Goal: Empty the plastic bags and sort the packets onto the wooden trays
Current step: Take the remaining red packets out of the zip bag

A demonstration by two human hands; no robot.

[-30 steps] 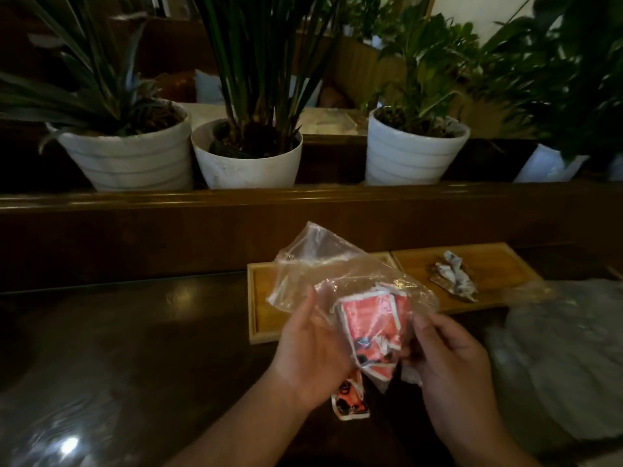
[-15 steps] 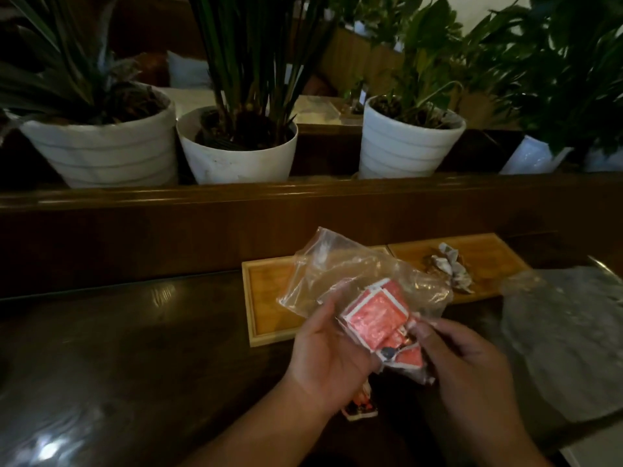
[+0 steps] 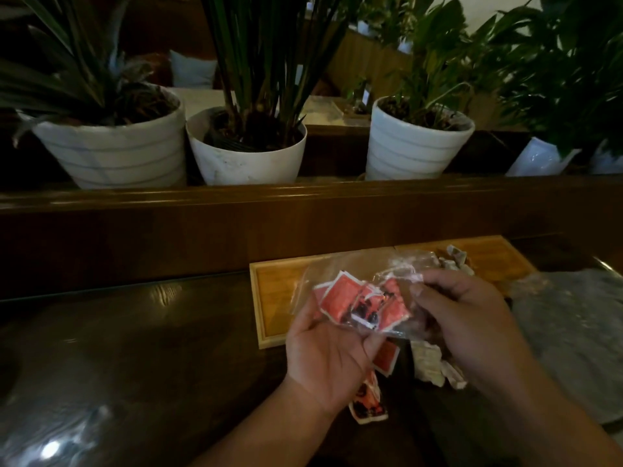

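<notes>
Table (image 3: 135,348): dark, glossy, w/ a wood ledge behind carrying white pots (image 3: 111,153). Two trays side by side at far edge: left tray (image 3: 273,298) looks bare where visible, right tray (image 3: 495,257) has a few pale packets (image 3: 455,261). Crumpled plastic (image 3: 573,332) lies on table at right, beside right tray.

Bag (image 3: 354,271), clear, held up between both hands, over near edge of left tray. Left hand (image 3: 330,358) cups it from below, fingers curled round bag's lower left. Right hand (image 3: 468,315) pinches bag's right end, thumb and fingers closed on the plastic. Red packets (image 3: 357,301) bunched inside, fanned roughly left-right, i.e. directly between the hands and a bit nearer the left.

Loose on table under the hands: red packet (image 3: 369,401) by left wrist, pale packets (image 3: 431,365) below right hand.

Judgement: mid-emptying. Left tray lies straight ahead of the bag, nothing between; left hand nearer it. Bag mouth can't tell. Loose packets below could get covered if more drop short of the tray.
</notes>
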